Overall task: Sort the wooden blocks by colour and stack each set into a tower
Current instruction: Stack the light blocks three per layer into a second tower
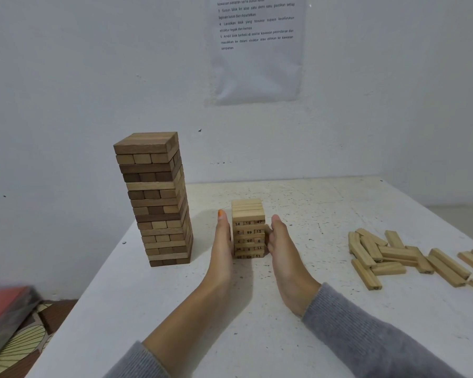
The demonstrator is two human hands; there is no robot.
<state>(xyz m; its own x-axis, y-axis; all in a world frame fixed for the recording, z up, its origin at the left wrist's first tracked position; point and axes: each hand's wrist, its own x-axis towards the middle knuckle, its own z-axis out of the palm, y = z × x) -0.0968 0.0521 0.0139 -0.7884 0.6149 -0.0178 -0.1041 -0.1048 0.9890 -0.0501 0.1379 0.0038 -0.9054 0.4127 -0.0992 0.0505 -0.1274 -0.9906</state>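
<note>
Pale tower (248, 227): short, numbered block ends facing me, standing mid-bench (298, 317) between the two hands.
Left hand (223, 242): flat, fingers straight, pressed to the tower's left side.
Right hand (281, 251): open palm against the tower's right side, gripping nothing.
Brown tower (156, 197): much taller, standing apart to the left.
Loose pale blocks (393, 255): scattered flat, well off to the right.
Wall: printed sheet (257, 50) above.

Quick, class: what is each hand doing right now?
Left hand: open, flat against the left side of the pale tower.
Right hand: open, against its right side.
</note>
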